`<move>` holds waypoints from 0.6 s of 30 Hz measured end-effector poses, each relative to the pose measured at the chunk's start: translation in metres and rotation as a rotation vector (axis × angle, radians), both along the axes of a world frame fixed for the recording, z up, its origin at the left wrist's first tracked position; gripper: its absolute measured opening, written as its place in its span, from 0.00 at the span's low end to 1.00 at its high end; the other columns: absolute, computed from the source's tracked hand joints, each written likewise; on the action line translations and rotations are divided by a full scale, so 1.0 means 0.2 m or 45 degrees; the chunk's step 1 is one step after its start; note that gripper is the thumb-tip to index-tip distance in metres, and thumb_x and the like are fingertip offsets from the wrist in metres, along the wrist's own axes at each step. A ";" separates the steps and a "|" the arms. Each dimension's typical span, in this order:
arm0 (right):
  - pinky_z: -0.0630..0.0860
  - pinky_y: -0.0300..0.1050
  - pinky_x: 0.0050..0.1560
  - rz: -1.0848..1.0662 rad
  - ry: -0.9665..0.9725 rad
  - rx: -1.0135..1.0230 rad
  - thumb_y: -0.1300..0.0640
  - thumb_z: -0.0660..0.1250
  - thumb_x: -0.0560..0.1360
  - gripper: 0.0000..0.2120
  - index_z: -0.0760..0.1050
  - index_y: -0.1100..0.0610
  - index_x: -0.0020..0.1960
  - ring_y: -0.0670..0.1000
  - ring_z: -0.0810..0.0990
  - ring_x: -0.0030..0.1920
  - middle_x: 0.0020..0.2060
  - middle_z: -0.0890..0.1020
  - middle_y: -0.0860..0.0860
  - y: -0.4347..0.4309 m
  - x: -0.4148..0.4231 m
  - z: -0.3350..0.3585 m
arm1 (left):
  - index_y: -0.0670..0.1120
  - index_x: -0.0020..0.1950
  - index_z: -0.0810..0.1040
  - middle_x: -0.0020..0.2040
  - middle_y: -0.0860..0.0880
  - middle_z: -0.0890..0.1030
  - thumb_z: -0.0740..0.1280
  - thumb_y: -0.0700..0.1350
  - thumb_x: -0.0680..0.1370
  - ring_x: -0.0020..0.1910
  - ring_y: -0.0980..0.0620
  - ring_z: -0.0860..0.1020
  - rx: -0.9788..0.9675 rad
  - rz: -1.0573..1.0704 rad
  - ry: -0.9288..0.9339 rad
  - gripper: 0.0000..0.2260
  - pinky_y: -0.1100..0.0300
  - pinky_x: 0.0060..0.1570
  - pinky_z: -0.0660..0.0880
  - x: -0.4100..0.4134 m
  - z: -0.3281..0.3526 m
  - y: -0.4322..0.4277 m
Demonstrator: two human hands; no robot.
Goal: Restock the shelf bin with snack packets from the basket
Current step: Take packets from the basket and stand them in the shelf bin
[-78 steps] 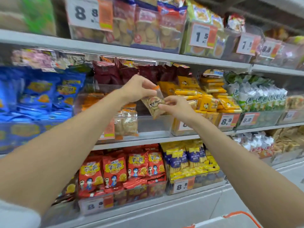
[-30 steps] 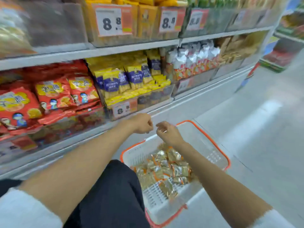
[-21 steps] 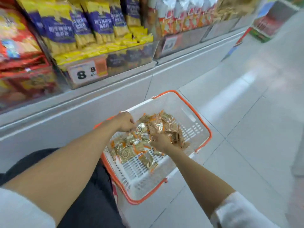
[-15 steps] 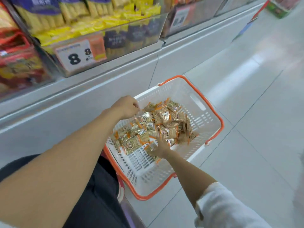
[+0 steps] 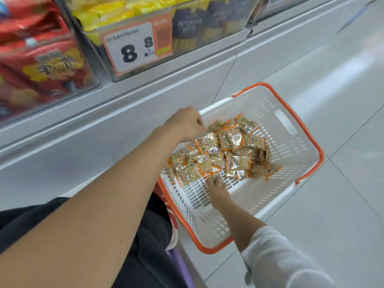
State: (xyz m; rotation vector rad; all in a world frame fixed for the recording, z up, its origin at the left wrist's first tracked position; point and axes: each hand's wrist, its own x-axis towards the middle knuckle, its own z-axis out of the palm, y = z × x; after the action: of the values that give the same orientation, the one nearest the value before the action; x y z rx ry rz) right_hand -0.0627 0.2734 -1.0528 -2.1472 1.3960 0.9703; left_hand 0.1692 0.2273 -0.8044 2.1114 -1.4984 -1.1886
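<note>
The snack packets [image 5: 224, 152] lie heaped inside the basket [image 5: 319, 154], toward its far side. The right hand [image 5: 217, 189] reaches into the basket, fingers spread and loose on the heap's near edge, gripping nothing. The left hand [image 5: 185, 125] hangs over the basket's far-left rim, fingers curled; whether they pinch a packet I cannot tell. These look slick and crinkly, so a hurried grab could let some slide free, and an overfull handful could spill outside the basket.

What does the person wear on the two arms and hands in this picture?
The left hand and the right hand are bare: no gloves, rings or watch show. The right arm has a white fabric sleeve ending partway up the forearm. The left forearm shows no sleeve.
</note>
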 end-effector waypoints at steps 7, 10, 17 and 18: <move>0.77 0.49 0.47 -0.202 -0.267 0.003 0.44 0.74 0.70 0.20 0.70 0.56 0.49 0.52 0.76 0.44 0.66 0.64 0.55 -0.08 0.05 0.10 | 0.43 0.44 0.80 0.43 0.46 0.80 0.62 0.37 0.77 0.41 0.45 0.78 0.038 0.003 0.022 0.08 0.51 0.47 0.77 0.04 -0.01 -0.03; 0.74 0.45 0.54 -0.553 -0.604 -0.083 0.40 0.75 0.67 0.23 0.69 0.56 0.35 0.44 0.73 0.42 0.53 0.73 0.53 -0.09 0.08 0.20 | 0.40 0.46 0.81 0.45 0.45 0.81 0.62 0.37 0.77 0.43 0.45 0.80 0.035 0.006 0.057 0.08 0.50 0.49 0.78 0.01 0.02 -0.05; 0.78 0.42 0.52 -0.851 -1.310 -0.373 0.42 0.77 0.64 0.21 0.79 0.59 0.41 0.48 0.81 0.45 0.56 0.73 0.51 -0.17 0.20 0.69 | 0.40 0.51 0.80 0.41 0.44 0.74 0.63 0.44 0.79 0.38 0.45 0.73 0.127 0.110 0.108 0.10 0.56 0.42 0.71 -0.07 0.05 -0.05; 0.79 0.41 0.52 -0.794 -1.446 -0.433 0.44 0.77 0.64 0.20 0.79 0.59 0.42 0.48 0.81 0.47 0.57 0.72 0.51 -0.18 0.21 0.79 | 0.36 0.58 0.78 0.40 0.44 0.74 0.62 0.47 0.80 0.38 0.46 0.73 0.164 0.143 0.123 0.15 0.56 0.40 0.72 -0.08 0.06 -0.03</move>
State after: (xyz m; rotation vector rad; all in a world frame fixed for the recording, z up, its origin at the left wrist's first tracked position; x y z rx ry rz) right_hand -0.0204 0.2371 -0.8947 -1.7010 1.4248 -0.6804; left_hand 0.1530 0.2205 -0.7928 2.1546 -1.2755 -1.3566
